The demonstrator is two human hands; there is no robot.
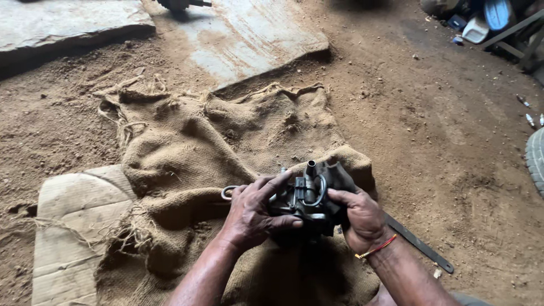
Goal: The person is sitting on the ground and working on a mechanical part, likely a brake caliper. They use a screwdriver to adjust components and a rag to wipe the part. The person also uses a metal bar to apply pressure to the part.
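Observation:
A dark, greasy metal engine part (310, 195), like a small carburettor with a short upright tube, is held over a burlap sack (192, 147). My left hand (252, 212) grips its left side, forefinger stretched across the top. On the other side my right hand (362, 218), with a red and yellow thread at the wrist, clasps it, thumb on the front. A thin wire ring (228, 192) pokes out behind my left hand.
The sack lies on a dirt floor. A flat cardboard piece (73, 226) is at the left, a dark metal strip (422, 246) by my right wrist. Stone slabs (255, 34) lie at the back, plastic containers (479, 25) top right, a tyre edge (535, 161) far right.

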